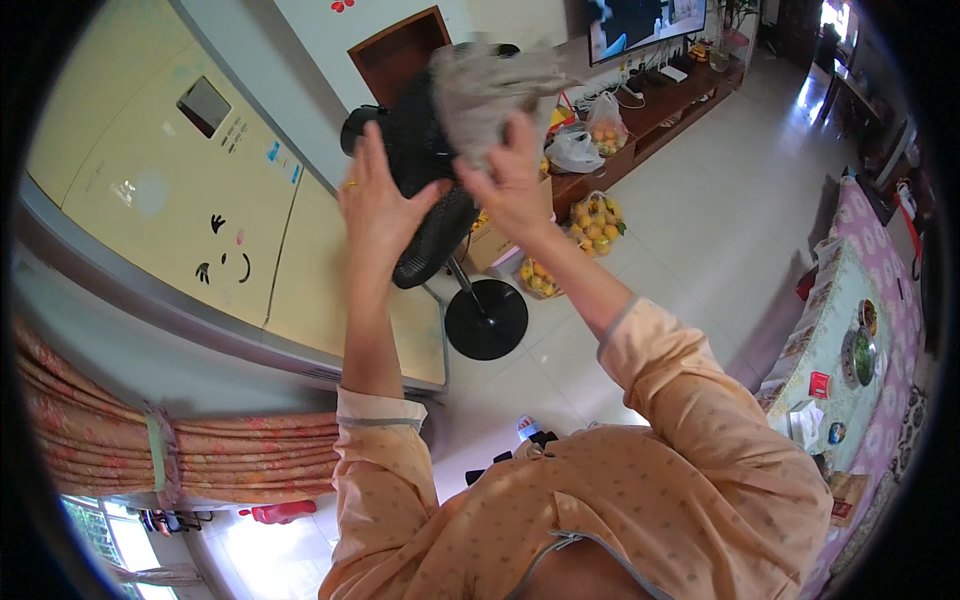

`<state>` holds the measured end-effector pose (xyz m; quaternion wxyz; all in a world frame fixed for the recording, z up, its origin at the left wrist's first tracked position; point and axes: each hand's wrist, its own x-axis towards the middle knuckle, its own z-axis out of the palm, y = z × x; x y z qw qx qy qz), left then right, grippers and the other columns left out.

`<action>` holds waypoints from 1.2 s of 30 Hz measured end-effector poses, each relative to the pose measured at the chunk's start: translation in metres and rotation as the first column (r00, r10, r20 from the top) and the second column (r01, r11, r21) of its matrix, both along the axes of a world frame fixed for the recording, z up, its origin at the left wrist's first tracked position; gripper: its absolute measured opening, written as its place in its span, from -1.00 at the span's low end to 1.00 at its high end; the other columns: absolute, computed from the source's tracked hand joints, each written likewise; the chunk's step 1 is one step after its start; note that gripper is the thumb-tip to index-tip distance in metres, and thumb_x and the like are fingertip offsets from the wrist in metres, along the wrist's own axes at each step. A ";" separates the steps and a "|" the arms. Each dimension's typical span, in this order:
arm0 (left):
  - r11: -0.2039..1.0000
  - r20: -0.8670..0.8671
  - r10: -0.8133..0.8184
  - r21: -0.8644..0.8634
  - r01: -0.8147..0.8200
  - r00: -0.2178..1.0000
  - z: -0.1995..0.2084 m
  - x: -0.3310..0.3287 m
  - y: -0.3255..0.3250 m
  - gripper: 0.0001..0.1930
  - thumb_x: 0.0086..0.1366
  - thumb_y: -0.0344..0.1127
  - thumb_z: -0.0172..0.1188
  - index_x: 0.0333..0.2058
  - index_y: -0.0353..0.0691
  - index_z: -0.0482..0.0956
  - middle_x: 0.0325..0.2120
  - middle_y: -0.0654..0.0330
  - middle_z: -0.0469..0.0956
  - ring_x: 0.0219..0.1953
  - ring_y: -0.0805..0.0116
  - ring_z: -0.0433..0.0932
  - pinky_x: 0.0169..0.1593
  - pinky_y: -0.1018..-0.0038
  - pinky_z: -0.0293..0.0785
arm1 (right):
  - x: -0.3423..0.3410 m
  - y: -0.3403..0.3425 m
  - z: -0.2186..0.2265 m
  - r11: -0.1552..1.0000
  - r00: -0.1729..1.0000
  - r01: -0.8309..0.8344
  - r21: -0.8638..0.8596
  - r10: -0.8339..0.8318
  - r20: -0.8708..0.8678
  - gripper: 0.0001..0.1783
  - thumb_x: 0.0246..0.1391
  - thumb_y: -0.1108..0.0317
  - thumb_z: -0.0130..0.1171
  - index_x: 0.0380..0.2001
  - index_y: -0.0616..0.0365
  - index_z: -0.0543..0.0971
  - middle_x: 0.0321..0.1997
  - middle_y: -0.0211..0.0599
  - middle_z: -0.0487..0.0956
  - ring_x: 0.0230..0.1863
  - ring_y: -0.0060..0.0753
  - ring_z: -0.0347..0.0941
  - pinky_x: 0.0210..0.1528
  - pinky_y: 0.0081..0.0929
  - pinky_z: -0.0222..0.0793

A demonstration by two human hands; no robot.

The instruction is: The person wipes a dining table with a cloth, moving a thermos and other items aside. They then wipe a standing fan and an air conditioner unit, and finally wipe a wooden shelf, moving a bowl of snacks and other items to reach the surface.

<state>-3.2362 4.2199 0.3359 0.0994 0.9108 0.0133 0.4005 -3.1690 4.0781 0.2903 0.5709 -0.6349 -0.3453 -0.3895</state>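
Note:
A black standing fan (425, 255) rises in front of me, its head tilted and seen partly edge-on. A thin pole runs down to its round black base (490, 335) on the floor. My left hand (380, 205) grips the near left side of the fan head, thumb apart from the fingers. A grey-beige cloth (490, 95), smeared by motion, lies against the right side of the head. My right hand (512, 185) is closed on the cloth's lower part. The cloth hides much of the fan's far side.
A cream refrigerator (150, 190) stands close on the left, above a gathered orange curtain (250, 455). Bags of yellow fruit (597, 225) sit beyond the fan, by a low brown cabinet (660, 125) under a television (640, 25). A cloth-covered table (830, 320) is at right.

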 end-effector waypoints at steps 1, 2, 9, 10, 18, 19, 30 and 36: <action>0.994 -0.091 -0.088 -0.079 0.081 0.992 -0.002 0.006 0.005 -0.19 -0.06 -0.10 0.31 0.16 -0.18 0.15 0.08 -0.05 0.23 0.06 -0.12 0.28 0.05 0.14 0.27 | 0.003 0.022 0.003 0.990 0.991 0.084 -0.116 -0.071 0.112 -0.57 -0.16 0.23 0.21 -0.13 0.02 0.48 0.23 0.03 0.11 0.22 0.12 -0.01 0.23 -0.14 -0.08; 0.997 -0.131 -0.063 -0.046 0.057 0.989 -0.005 0.010 0.009 -0.25 -0.10 -0.10 0.32 0.09 -0.18 0.23 0.03 -0.06 0.26 0.00 -0.13 0.33 -0.01 0.11 0.31 | 0.007 0.035 0.003 0.971 0.974 0.146 -0.189 -0.108 0.199 -0.53 -0.20 0.23 0.21 -0.11 -0.04 0.48 0.24 0.04 0.10 0.22 0.19 -0.02 0.24 -0.10 -0.12; 0.993 0.042 -0.116 0.009 0.116 0.992 -0.020 0.004 0.015 -0.21 -0.16 -0.20 0.35 0.13 -0.07 0.25 -0.10 0.05 0.26 -0.03 0.02 0.26 -0.11 0.11 0.32 | 0.144 0.023 0.023 0.963 0.965 0.246 0.107 -0.234 -0.118 -0.66 0.06 0.23 -0.05 -0.08 0.03 0.47 -0.16 -0.04 0.47 -0.10 0.04 0.36 -0.08 -0.29 0.29; 0.990 0.070 -0.142 -0.003 0.143 0.987 -0.021 0.005 0.013 -0.18 -0.17 -0.20 0.36 0.15 -0.05 0.23 -0.11 0.06 0.25 -0.04 0.02 0.26 -0.12 0.12 0.31 | 0.166 0.017 0.019 0.955 0.967 0.210 0.207 -0.171 -0.191 -0.65 0.13 0.20 -0.12 -0.11 0.12 0.47 -0.21 -0.01 0.48 -0.13 0.06 0.36 -0.09 -0.26 0.28; 0.992 0.121 -0.122 0.030 0.120 0.985 -0.023 0.025 0.006 -0.12 -0.23 -0.24 0.39 0.17 0.00 0.23 -0.13 0.06 0.29 -0.07 0.05 0.29 -0.13 0.16 0.33 | 0.148 0.058 -0.158 0.963 0.666 0.130 0.235 0.091 -0.741 -0.38 0.21 -0.04 -0.30 -0.14 0.41 0.40 -0.14 0.21 0.44 -0.11 0.13 0.36 -0.02 -0.11 0.21; 0.994 0.124 -0.110 0.028 0.108 0.986 -0.023 0.029 0.007 -0.12 -0.23 -0.24 0.39 0.17 0.00 0.23 -0.13 0.05 0.29 -0.07 0.04 0.30 -0.12 0.16 0.33 | 0.125 0.076 -0.175 0.965 0.469 0.154 0.214 0.119 -0.875 -0.36 0.21 -0.03 -0.27 -0.01 0.43 0.31 -0.02 0.16 0.39 0.00 0.02 0.32 0.12 -0.25 0.13; 0.999 0.141 -0.040 0.026 0.037 0.989 -0.021 0.038 0.015 -0.14 -0.21 -0.16 0.40 0.16 -0.03 0.25 -0.10 -0.03 0.31 -0.07 -0.01 0.34 -0.05 0.22 0.36 | 0.064 0.051 -0.012 0.964 0.905 -0.138 0.227 0.216 -0.366 -0.59 0.11 0.24 0.00 -0.06 0.30 0.40 0.04 0.12 0.29 0.09 0.10 0.16 0.15 -0.22 0.01; 0.999 0.069 0.024 0.030 -0.027 0.997 -0.029 0.036 0.018 -0.23 -0.21 -0.05 0.34 0.08 -0.01 0.33 0.00 0.01 0.23 0.04 -0.03 0.25 -0.06 0.11 0.32 | 0.060 0.045 -0.005 0.995 0.987 -0.088 -0.052 0.094 0.129 -0.55 0.06 0.41 -0.03 0.07 0.18 0.35 0.24 0.04 0.16 0.31 0.08 -0.08 0.31 -0.20 -0.24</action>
